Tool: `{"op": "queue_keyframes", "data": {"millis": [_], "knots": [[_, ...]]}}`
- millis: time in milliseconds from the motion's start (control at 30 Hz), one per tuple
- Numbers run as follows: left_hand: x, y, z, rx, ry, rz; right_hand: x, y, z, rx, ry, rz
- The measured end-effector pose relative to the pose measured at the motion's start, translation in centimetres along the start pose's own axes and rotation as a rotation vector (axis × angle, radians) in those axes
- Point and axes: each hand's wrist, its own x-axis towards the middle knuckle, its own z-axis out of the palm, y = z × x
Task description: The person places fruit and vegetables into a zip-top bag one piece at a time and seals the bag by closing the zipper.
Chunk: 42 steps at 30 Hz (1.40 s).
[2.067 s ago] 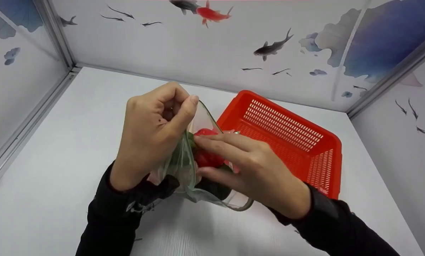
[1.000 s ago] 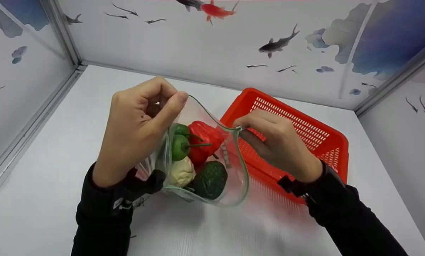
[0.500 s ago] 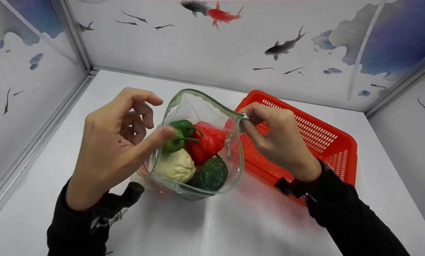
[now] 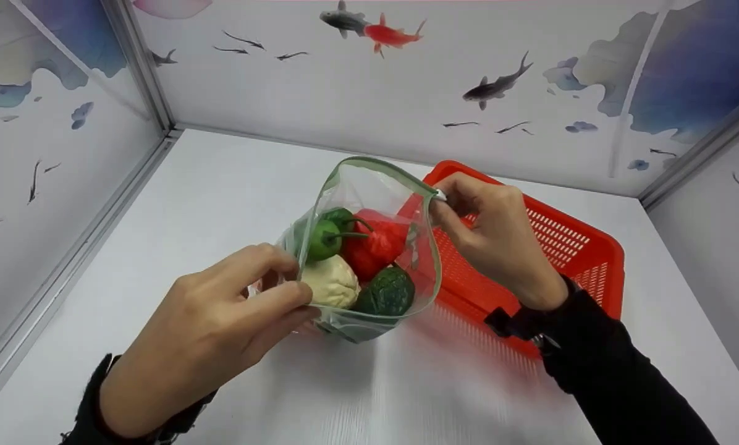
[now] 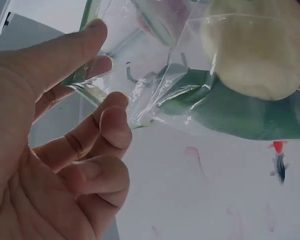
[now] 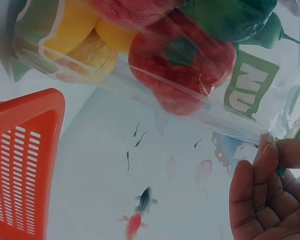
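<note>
A clear bag with a green zip edge [image 4: 382, 165] hangs between both hands, its mouth wide open. Inside lie a bright red pepper [image 4: 379, 241], two green peppers [image 4: 324, 240], a pale cream, ridged vegetable [image 4: 329, 284] and a dark green, bumpy avocado-like piece [image 4: 387, 292]. My right hand [image 4: 499, 232] pinches the bag's right corner beside a small white zip end. My left hand [image 4: 227, 315] pinches the near left edge; thumb and index finger meet at the green rim in the left wrist view. Yellow pieces [image 6: 72, 27] show through the bag's lower part in the right wrist view.
An orange-red perforated basket [image 4: 592, 247] stands on the white table [image 4: 233, 173] behind and right of the bag, under the right forearm. Panels printed with fish [image 4: 499, 86] close off the back and sides.
The right hand has come out of the bag's mouth and taken its right corner. The left hand let go of the far left rim, moved down and now pinches the near left edge.
</note>
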Motion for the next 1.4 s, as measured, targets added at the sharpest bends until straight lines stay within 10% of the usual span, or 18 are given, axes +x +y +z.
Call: {"op": "queue_keyframes", "data": {"millis": [167, 467, 800, 1133, 1400], "knots": [[0.8, -3.0, -0.8, -0.106, 0.156, 0.023, 0.9, 0.4, -1.5, -0.044, -0.036, -0.051], [2.4, -7.8, -1.7, -0.260, 0.273, -0.181, 2.3, 1.2, -5.4, -0.043, -0.052, -0.115], [2.6, -8.2, -2.3, -0.351, 0.316, -0.398, 1.9, 0.0, -5.2, 0.027, -0.201, -0.065], [2.5, -7.9, -3.6, -0.324, 0.253, -0.461, 1.7, -0.8, -5.6, 0.070, -0.276, 0.033], [2.9, -7.6, -4.2, -0.254, 0.200, -0.543, 0.9, -0.6, -5.4, 0.081, -0.151, 0.122]]}}
